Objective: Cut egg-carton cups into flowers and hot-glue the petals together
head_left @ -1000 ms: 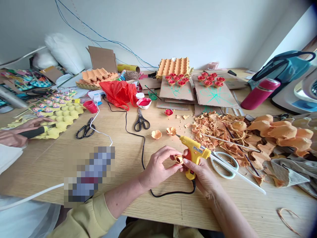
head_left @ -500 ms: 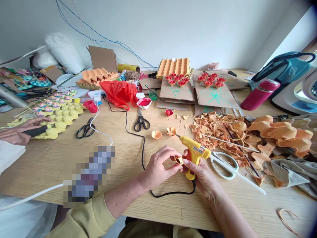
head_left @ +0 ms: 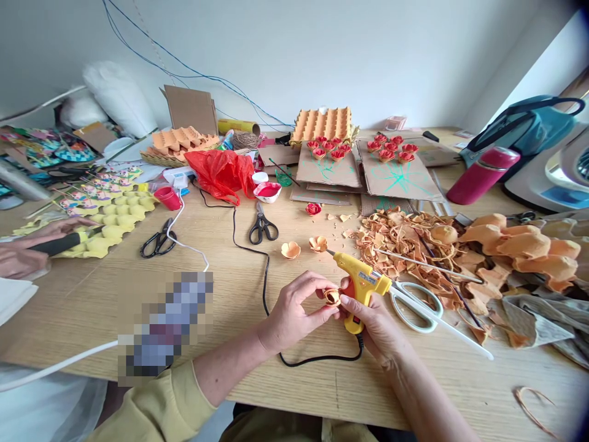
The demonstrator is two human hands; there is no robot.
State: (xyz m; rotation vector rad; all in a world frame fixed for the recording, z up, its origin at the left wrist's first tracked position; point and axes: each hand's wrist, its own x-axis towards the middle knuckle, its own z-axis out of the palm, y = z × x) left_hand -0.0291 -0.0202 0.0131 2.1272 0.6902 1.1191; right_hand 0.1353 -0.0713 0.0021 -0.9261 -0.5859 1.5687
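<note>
Between the fingers of my left hand [head_left: 297, 313] is a small orange egg-carton flower [head_left: 332, 298], its cupped petals facing up. My right hand [head_left: 375, 322] is wrapped round the handle of a yellow hot glue gun [head_left: 361, 279], and its thumb touches the flower's right side. The gun's nozzle points up and left, and a long white glue stick [head_left: 453, 331] sticks out of its back. Just beyond the nozzle lies an orange petal cup [head_left: 318, 244], with a second petal cup [head_left: 291, 250] to its left. A red-painted flower [head_left: 313, 209] sits farther back.
Orange carton scraps [head_left: 391, 239] and white-handled scissors [head_left: 416, 310] lie to the right. Black scissors [head_left: 263, 227] and a bowl of red paint [head_left: 267, 191] are ahead. Red flowers stand on cardboard [head_left: 400, 178]. At left, another person's hand [head_left: 23, 252] works over a yellow egg tray [head_left: 124, 215].
My hands, the flower and the glue gun stay almost still. At left, the other person's hand and the dark-handled tool have shifted slightly to the left.
</note>
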